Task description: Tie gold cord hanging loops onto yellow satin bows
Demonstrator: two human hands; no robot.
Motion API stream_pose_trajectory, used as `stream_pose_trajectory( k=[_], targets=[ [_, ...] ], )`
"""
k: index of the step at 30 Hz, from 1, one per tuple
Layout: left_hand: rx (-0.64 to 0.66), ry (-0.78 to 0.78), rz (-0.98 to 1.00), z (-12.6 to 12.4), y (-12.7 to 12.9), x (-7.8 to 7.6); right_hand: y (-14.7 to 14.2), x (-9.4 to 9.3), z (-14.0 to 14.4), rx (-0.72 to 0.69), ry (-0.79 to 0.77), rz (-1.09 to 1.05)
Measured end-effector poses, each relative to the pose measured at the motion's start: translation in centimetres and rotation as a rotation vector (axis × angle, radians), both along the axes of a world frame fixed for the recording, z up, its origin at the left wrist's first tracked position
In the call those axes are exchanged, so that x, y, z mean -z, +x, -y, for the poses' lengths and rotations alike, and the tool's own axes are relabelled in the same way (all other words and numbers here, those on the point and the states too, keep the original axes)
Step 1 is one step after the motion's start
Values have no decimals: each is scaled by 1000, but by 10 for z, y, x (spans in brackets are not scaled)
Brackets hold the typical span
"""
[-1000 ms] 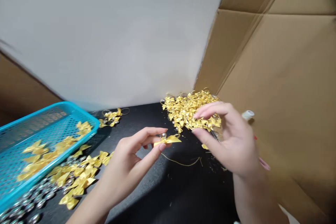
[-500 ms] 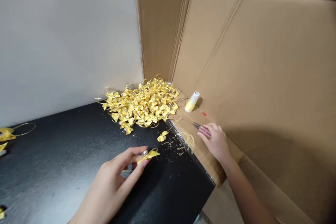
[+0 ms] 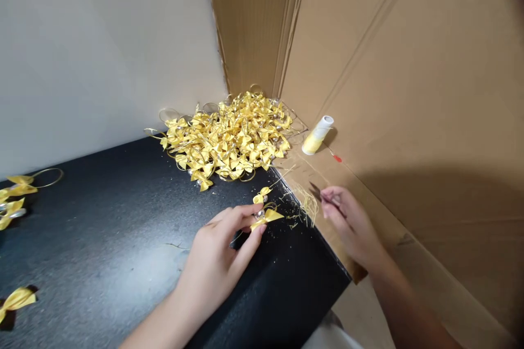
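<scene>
Between the thumb and fingers of my left hand (image 3: 223,251) is a yellow ribbon bow (image 3: 268,217), with a small silvery bell or bead on it. It is over the black tabletop (image 3: 135,212). Another yellow bow (image 3: 261,196) lies just beyond my fingertips. My right hand (image 3: 352,223) is closed around a pair of thread snips (image 3: 317,192), dark blades pointing up and left over the cardboard. A tangle of cut yellow thread (image 3: 308,204) lies just left of the snips.
A heap of yellow bows with gold loops (image 3: 229,136) fills the back corner. The thread cone (image 3: 318,135) stands on the cardboard sheet (image 3: 297,166), near a red mark. Several bows (image 3: 18,188) lie at the left. Cardboard panels (image 3: 409,92) wall the right side.
The view has shifted. My left hand with the bow has moved right and up, beside the loose bow. The snips have turned in my right hand and sit closer to the cut thread.
</scene>
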State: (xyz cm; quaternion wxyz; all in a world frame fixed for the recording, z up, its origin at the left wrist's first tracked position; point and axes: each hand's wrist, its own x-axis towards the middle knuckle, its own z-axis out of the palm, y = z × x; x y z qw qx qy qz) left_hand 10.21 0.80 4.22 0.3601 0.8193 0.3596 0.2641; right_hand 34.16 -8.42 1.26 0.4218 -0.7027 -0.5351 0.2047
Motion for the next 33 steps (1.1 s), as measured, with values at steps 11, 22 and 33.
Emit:
stream_pose_trajectory(
  k=[11,22,33],
  targets=[
    [102,157,-2,-1,27,1,-31,6,8,-190,138,193],
    [117,25,-8,1,37,1,-29,9,7,-168,176,208],
    [59,-244,28,2,37,2,-26,10,9,-141,191,258]
  ],
)
